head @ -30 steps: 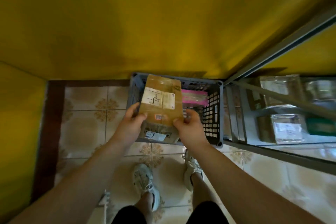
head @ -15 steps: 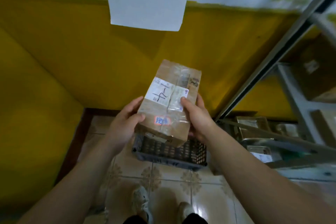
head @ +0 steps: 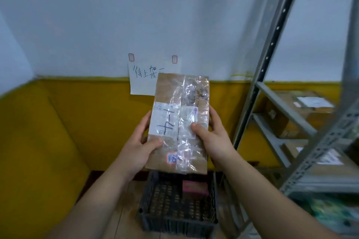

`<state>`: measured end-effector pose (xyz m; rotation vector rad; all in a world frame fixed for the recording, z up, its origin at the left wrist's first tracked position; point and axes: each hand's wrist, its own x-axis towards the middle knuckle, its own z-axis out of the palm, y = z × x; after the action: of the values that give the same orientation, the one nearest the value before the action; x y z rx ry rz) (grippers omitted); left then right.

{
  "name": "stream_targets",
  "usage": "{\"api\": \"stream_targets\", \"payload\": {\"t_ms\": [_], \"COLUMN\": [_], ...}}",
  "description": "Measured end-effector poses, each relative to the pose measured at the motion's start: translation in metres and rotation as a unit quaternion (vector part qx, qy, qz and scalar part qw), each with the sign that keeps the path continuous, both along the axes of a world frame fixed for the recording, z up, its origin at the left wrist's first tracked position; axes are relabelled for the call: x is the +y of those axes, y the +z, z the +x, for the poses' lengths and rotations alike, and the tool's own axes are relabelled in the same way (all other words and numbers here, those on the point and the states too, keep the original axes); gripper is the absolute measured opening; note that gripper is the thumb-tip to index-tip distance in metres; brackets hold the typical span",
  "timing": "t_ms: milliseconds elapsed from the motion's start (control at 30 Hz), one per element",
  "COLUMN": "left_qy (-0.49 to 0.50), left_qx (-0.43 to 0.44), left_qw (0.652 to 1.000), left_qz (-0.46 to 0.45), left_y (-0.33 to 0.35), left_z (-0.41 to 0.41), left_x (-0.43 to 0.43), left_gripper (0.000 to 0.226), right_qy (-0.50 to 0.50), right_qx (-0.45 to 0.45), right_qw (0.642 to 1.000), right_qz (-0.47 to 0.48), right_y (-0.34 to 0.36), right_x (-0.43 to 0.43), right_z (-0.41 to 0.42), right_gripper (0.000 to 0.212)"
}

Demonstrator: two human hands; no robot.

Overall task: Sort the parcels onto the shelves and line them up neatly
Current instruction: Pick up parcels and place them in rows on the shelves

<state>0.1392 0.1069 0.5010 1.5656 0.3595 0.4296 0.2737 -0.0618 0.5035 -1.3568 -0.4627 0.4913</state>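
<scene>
Parcel [head: 178, 122] is a flat brown cardboard one wrapped in shiny clear tape, held up in front of the wall, right above the dark plastic crate [head: 174, 225] on the floor. Its long axis runs bottom to top in the view, near end down by the wrists, far end pointing up at the wall and leaning a touch to the right. The labelled face is turned toward the camera. Left hand [head: 138, 147] grips the lower left edge, thumb pressed flat on the front and the fingers tucked behind where I can't see them. Right hand [head: 215, 139] grips the right edge, thumb on the white label and the fingers curled round the side. The label has some handwritten strokes running sideways, but the small print is too fuzzy to read. The parcel hides the right part of the paper sign [head: 142, 81] taped to the wall, plus the crate's back rim. There's a pink box [head: 195, 188] lying in the crate. The metal shelving [head: 266, 64] is on the right, with cardboard boxes [head: 287, 114] on it, all pretty blurry and cut off at the frame edge.
</scene>
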Motion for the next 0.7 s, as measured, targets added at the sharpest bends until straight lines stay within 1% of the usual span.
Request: {"api": "stream_targets", "payload": {"t_ms": [167,267,367,500,700], "left_qy": [-0.024,-0.047,-0.072,-0.111,-0.169], "left_qx": [-0.036,-0.05,-0.054,-0.065,-0.086], "left_qw": [0.999,0.998,0.996,0.992,0.982], "left_qz": [0.008,0.005,-0.005,-0.008,-0.015], "left_y": [0.023,0.026,0.027,0.033,0.043], "left_z": [-0.034,-0.053,-0.066,-0.073,-0.066], "left_x": [-0.014,-0.023,-0.036,-0.068,-0.129], "left_gripper": [0.071,0.069,0.066,0.065,0.064], "right_qy": [-0.022,-0.049,-0.074,-0.123,-0.192], "right_qx": [-0.032,-0.031,-0.034,-0.054,-0.071], "right_qw": [0.999,0.998,0.997,0.991,0.978], "right_qz": [0.0,-0.008,-0.009,-0.018,-0.024], "right_y": [0.024,0.026,0.028,0.036,0.045], "right_x": [-0.021,-0.034,-0.056,-0.095,-0.164], "right_z": [-0.047,-0.074,-0.096,-0.115,-0.131], "right_gripper": [0.074,0.075,0.071,0.078,0.071]}}
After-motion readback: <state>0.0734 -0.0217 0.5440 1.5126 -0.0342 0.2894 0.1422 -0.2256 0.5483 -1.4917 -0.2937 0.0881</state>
